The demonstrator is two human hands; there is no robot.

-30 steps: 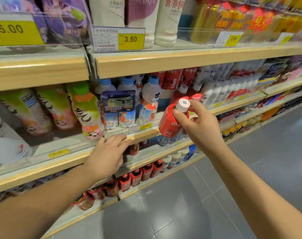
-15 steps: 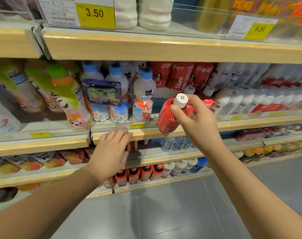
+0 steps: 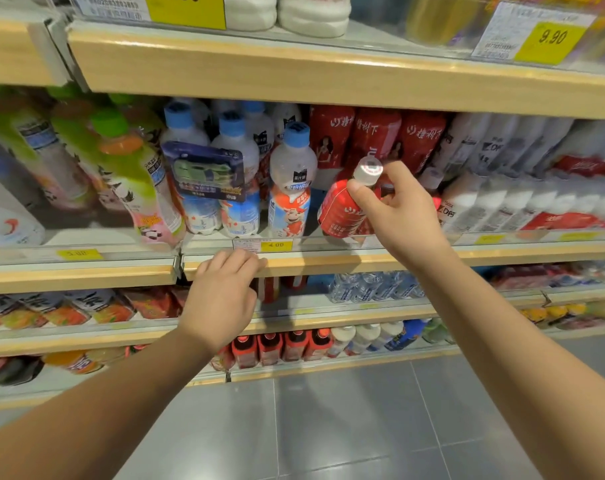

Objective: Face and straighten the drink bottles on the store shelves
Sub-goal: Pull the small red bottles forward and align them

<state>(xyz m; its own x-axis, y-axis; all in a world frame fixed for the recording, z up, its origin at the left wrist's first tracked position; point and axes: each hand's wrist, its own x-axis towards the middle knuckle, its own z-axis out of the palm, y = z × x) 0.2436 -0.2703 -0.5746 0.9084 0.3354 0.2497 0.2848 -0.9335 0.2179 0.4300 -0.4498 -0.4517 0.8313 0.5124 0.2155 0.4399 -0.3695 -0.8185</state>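
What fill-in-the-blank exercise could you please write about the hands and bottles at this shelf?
The right hand grips a red bottle with a ____ cap.
The left hand rests on the shelf edge below a price tag reading ____.
The cow-label bottle left of the red bottle has a ____ cap.
Missing words: white; 4.00; blue.

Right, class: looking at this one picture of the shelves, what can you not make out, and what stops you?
Head view only:
- The red bottle: the right hand gripping its neck covers part of the label.
- The yellow price tag on the top shelf: cut off by the upper edge.
- Small print beside the 4.00 tag: too small.
- The green-labelled bottles at the picture's left: blurred.
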